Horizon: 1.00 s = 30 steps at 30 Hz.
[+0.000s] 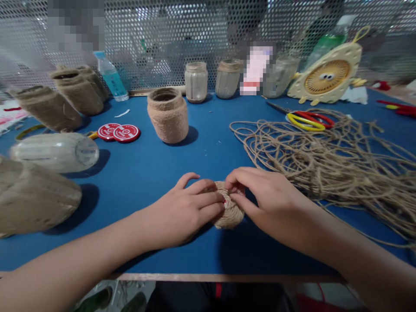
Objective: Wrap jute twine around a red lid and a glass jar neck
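Open lane ran between wrapped jar and twine heap toward table back edge. Glass jar blocked its end; lying jar obstructed left side.

perforated metal screen along rear of blue table. plastic bottle, blue cap and label, upright at rear left, near screen. small white scrap lying in front of bottle. cream wedge-shaped fan at rear right, two eyes on grille, loop at top. spray bottle, green contents, partly hidden behind fan. white tissue beside fan base. red-and-yellow item at far right, identity unclear.
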Available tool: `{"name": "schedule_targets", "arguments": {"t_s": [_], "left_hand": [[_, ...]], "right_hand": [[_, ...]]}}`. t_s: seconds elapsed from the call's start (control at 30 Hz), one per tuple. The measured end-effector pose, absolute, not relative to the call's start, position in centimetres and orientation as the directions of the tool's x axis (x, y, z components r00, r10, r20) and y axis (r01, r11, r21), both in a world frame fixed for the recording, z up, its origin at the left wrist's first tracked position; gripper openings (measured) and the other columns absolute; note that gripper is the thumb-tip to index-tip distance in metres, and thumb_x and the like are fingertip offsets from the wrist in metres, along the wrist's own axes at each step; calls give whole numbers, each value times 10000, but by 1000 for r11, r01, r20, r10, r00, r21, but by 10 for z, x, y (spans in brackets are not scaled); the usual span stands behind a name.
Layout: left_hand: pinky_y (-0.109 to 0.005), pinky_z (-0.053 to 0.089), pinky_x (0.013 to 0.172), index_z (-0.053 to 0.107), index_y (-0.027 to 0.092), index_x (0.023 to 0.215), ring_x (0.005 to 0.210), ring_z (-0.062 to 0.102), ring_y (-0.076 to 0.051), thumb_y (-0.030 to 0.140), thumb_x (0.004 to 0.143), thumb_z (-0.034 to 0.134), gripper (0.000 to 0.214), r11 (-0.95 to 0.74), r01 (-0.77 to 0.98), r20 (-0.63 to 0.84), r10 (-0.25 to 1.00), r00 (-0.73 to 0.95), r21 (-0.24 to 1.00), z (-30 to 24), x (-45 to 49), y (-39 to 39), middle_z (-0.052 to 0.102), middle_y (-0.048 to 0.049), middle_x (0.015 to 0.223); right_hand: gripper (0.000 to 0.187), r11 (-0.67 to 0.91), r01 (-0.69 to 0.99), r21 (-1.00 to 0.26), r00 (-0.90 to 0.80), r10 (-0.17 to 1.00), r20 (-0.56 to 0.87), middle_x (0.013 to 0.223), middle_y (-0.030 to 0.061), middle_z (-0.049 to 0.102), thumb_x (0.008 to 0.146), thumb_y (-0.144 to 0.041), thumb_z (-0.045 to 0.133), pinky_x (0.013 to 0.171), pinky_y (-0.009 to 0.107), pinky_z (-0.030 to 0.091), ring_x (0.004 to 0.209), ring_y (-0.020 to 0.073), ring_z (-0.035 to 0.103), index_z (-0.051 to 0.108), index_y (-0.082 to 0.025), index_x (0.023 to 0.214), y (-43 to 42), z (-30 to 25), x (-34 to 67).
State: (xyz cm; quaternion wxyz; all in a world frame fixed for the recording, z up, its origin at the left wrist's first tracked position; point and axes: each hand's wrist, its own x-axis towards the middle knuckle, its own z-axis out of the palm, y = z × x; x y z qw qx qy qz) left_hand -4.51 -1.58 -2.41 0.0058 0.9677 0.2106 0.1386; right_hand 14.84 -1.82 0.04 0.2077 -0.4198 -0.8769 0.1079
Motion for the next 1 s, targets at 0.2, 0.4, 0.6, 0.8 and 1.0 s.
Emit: {"name": "schedule_targets", "arguments": {"t_s": [0.2, 0.4, 0.6, 0.8, 1.0], "left_hand": [[-395, 258, 892, 490, 160, 1100, 1104, 395, -204, 182, 883, 331, 269, -908, 407, 258, 419, 871, 103, -25, -45, -15, 561, -54, 1145], [-395, 265, 881, 469, 153, 1140, 1099, 391, -210, 187, 878, 339, 295, -911, 395, 246, 413, 877, 118, -24, -44, -14, 552, -69, 1160], [-389, 260, 900, 472, 141, 1129, 1105, 392, -192, 131, 848, 357, 304, -903, 395, 226, 426, 876, 172, -22, -45, -13, 547, -70, 1165], [-384, 263, 894, 512, 158, 1073, 1102, 397, -183, 118, 844, 361, 278, -898, 391, 221, 430, 875, 200, -19, -46, -13, 561, -53, 1158], [-381, 261, 897, 513, 157, 1072, 1093, 400, -181, 103, 840, 366, 280, -893, 392, 224, 438, 871, 221, -20, -45, -13, 575, -39, 1137]], "right_hand": [[100, 606, 681, -410, -552, 793, 256, 749, -9, 558, 784, -99, 468, 639, 237, 371, 684, 108, 504, 516, -183, 759, -17, 0, 145], [127, 592, 673, -444, -557, 800, 223, 741, -10, 570, 757, -65, 478, 640, 229, 377, 690, 104, 514, 538, -175, 736, -14, -2, 143], [135, 581, 671, -461, -578, 799, 167, 718, -16, 575, 717, -58, 521, 609, 213, 378, 655, 95, 507, 580, -179, 731, -10, 4, 145], [123, 589, 671, -450, -597, 789, 143, 721, -12, 571, 694, -61, 552, 606, 202, 374, 659, 93, 506, 587, -174, 730, -9, 8, 146], [110, 622, 649, -438, -600, 773, 208, 706, -12, 533, 717, -58, 523, 597, 197, 360, 647, 84, 482, 559, -162, 711, -7, -1, 145]]}}
